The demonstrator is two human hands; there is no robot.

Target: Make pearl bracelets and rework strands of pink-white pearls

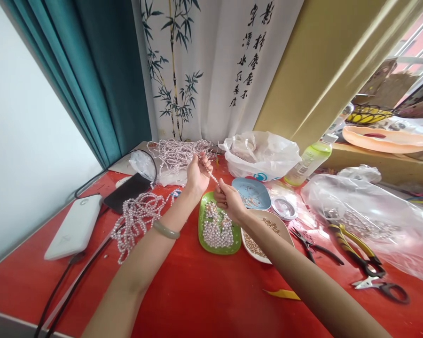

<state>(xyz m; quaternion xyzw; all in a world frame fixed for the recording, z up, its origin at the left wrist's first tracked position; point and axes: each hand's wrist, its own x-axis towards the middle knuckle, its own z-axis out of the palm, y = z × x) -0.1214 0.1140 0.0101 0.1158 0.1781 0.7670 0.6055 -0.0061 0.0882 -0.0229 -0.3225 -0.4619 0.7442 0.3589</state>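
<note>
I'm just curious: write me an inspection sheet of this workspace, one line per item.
Surface: red table, cluttered around the edges.
Things: bead strand between the hands; green tray holds pearly beads, cream dish holds gold ones.
Clutter: phone, power bank, bottle, scissors, plastic bags.
Hands: left hand and right hand both grip the strand.
Cables: dark, running off the near left edge.
Surroundings: curtains behind; shelf at right.
Spills: nothing seen.
</note>
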